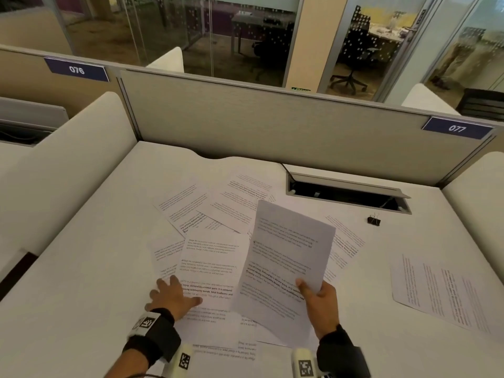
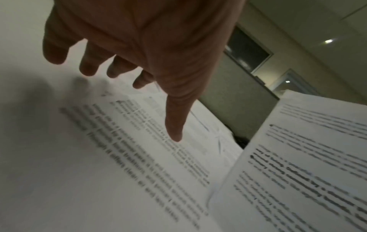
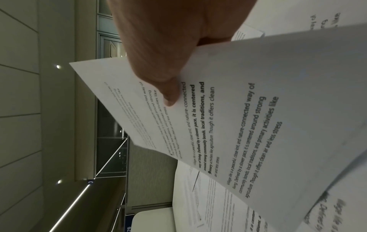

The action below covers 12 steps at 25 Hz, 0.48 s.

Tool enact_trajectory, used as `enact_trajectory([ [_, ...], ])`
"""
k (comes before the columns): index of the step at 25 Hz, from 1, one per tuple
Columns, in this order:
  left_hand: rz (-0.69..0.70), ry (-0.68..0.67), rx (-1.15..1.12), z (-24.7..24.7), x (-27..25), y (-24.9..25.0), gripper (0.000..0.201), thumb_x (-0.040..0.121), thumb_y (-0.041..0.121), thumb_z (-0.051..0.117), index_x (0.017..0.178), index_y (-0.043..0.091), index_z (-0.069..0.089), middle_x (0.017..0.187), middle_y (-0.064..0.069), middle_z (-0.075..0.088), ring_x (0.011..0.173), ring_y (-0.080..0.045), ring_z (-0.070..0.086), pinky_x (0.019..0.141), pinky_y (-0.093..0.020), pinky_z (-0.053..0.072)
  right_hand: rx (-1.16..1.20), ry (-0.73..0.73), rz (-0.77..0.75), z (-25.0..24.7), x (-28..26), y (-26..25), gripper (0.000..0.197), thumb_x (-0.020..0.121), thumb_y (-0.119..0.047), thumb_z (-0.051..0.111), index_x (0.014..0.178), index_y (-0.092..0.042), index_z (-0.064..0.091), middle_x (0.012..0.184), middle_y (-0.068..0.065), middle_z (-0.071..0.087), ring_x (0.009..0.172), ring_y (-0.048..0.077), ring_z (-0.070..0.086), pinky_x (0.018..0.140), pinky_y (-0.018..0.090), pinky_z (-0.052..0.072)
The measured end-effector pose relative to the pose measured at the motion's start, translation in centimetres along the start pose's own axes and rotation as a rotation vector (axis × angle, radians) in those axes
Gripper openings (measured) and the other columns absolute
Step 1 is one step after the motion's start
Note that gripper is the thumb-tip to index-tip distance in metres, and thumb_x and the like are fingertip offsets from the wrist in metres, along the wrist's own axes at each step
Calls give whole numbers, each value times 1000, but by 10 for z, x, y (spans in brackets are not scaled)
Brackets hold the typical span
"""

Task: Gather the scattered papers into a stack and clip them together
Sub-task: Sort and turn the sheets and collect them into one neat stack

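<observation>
Several printed sheets (image 1: 215, 214) lie fanned out and overlapping on the white desk (image 1: 81, 268). My right hand (image 1: 316, 296) pinches one sheet (image 1: 286, 257) by its right edge, thumb on top, and holds it tilted above the pile; the same held sheet (image 3: 258, 109) fills the right wrist view. My left hand (image 1: 170, 294) has its fingers spread flat at the left edge of a sheet (image 1: 210, 268) lying on the desk. In the left wrist view the left hand's fingers (image 2: 89, 62) are straight just above that sheet (image 2: 119, 157). A black binder clip (image 1: 373, 220) sits on the desk at the right.
One sheet (image 1: 439, 293) lies apart at the right of the desk. An open cable hatch (image 1: 346, 192) is set in the desktop behind the clip. A grey partition (image 1: 272, 126) closes the back; padded side panels (image 1: 68, 165) flank the desk.
</observation>
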State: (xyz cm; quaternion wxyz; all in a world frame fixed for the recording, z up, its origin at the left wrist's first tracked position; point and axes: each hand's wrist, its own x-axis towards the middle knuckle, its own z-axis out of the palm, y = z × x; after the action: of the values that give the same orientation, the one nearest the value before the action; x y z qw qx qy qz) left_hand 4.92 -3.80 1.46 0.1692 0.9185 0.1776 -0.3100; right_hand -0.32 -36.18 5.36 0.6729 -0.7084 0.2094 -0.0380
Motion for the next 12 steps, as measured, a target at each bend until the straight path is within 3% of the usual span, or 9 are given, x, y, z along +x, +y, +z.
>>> enact_trajectory([
  [2,-35,19,7,6,-1,-3,118,70,72,57,149,10,-5,157,-23,1,143,-41,11,115,-53,22,-20,25,-3,-3,4,3,13,89,-14,63,100,-8,68,94,10,75,82,31,73,71,44,62],
  [5,-41,85,116,15,-2,-2,122,69,75,56,149,8,-6,156,-25,5,143,-41,11,114,-51,25,-20,32,3,-5,3,5,10,90,-12,62,98,-10,67,91,5,74,78,24,73,60,27,60],
  [9,-5,136,184,17,-2,-1,117,70,72,57,150,10,-1,154,-25,16,141,-38,20,113,-48,29,-49,38,39,-4,2,12,6,90,-14,62,94,-15,66,91,7,74,78,29,72,62,32,60],
  [12,26,147,188,17,-2,1,109,73,66,60,150,11,4,151,-22,25,137,-35,27,110,-44,33,-66,33,59,-3,1,16,4,90,-15,62,92,-16,65,90,8,73,76,29,71,58,29,59],
])
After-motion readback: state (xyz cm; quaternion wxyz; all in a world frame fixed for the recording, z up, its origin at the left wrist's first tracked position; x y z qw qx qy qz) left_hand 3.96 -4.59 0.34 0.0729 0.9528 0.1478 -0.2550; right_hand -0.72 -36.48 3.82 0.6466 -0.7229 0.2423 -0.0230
